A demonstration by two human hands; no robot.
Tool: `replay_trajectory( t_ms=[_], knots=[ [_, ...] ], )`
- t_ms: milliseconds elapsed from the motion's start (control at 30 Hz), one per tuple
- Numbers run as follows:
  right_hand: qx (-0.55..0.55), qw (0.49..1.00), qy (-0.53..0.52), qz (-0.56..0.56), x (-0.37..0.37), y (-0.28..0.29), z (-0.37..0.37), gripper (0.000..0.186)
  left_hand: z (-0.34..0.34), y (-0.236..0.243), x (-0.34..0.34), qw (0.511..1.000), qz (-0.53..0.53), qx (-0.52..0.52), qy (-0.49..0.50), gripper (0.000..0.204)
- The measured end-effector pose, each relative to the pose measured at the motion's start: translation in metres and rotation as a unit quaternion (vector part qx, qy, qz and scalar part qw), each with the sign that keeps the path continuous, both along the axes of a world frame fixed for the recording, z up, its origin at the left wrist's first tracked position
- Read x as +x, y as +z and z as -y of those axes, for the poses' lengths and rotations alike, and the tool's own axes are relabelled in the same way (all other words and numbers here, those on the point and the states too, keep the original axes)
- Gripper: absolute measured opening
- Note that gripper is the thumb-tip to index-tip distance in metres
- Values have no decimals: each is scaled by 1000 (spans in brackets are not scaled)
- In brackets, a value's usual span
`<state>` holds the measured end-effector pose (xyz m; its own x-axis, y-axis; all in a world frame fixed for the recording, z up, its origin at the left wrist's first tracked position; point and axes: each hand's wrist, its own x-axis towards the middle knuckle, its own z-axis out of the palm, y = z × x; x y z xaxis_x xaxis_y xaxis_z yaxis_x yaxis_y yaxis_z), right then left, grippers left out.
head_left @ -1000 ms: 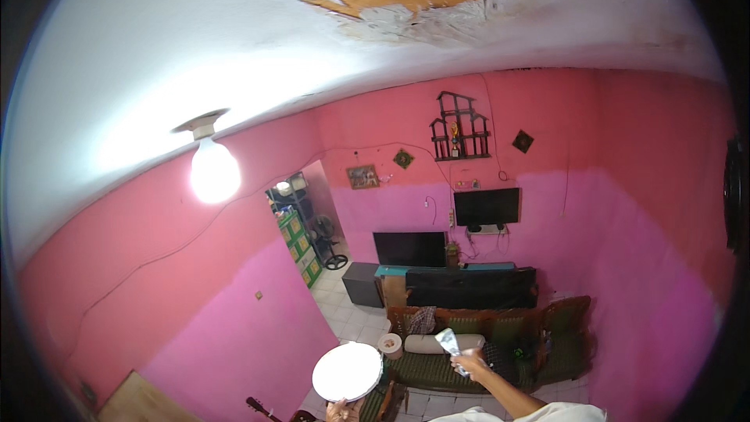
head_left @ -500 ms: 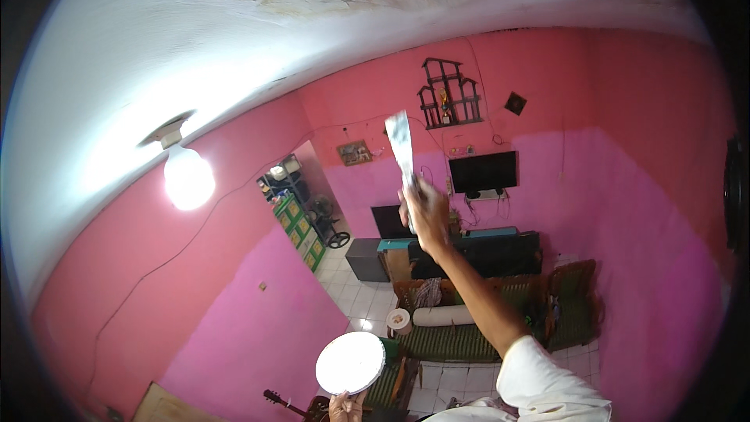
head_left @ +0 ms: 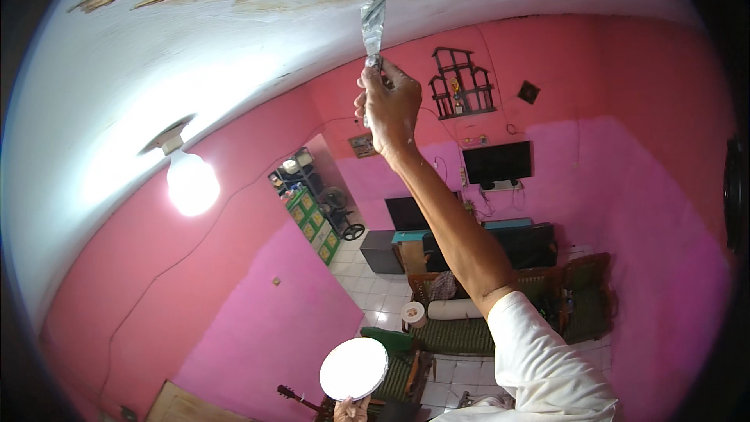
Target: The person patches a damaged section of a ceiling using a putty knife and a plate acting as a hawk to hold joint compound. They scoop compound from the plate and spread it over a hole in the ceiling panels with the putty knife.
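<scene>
Scraper (head_left: 373,23) is up and to the right of the light bulb (head_left: 193,184), its blade at or just beside the ceiling (head_left: 234,39); I can't tell if they touch. The fingers of my right hand (head_left: 393,105) wrap round its handle, while those of my left hand (head_left: 351,410) grip the lower edge of a white plate (head_left: 353,369), below and right of the bulb. I'd judge the scraper light, its blade thin and springy, best held by the handle. The plate seems light and stiff but tippy from 1 edge, so it wants support beneath.
</scene>
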<state>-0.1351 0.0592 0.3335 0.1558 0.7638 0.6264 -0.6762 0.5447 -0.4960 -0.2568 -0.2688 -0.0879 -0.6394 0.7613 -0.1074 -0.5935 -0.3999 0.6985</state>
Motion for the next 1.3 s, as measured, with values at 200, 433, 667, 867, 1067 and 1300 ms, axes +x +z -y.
replay_trajectory(
  t_ms=[200,433,667,867,1067,1300],
  knots=[
    [129,985,-104,55,-19,-30,38,18,-5,-16,-12,1000,12,19,-1,46],
    [28,998,30,-39,-2,-21,29,21,-12,-4,-3,1000,24,12,9,46],
    [87,992,-74,50,-24,-21,72,27,-1,-16,-2,999,0,40,-9,58],
    [64,998,-17,5,-10,-49,84,20,11,-26,-6,998,-14,55,-28,68],
    [55,996,31,-55,1,-27,68,22,4,-8,6,1000,5,-1,2,66],
    [165,983,-72,45,-35,-47,122,34,6,0,9,1000,20,-1,4,56]
  ],
)
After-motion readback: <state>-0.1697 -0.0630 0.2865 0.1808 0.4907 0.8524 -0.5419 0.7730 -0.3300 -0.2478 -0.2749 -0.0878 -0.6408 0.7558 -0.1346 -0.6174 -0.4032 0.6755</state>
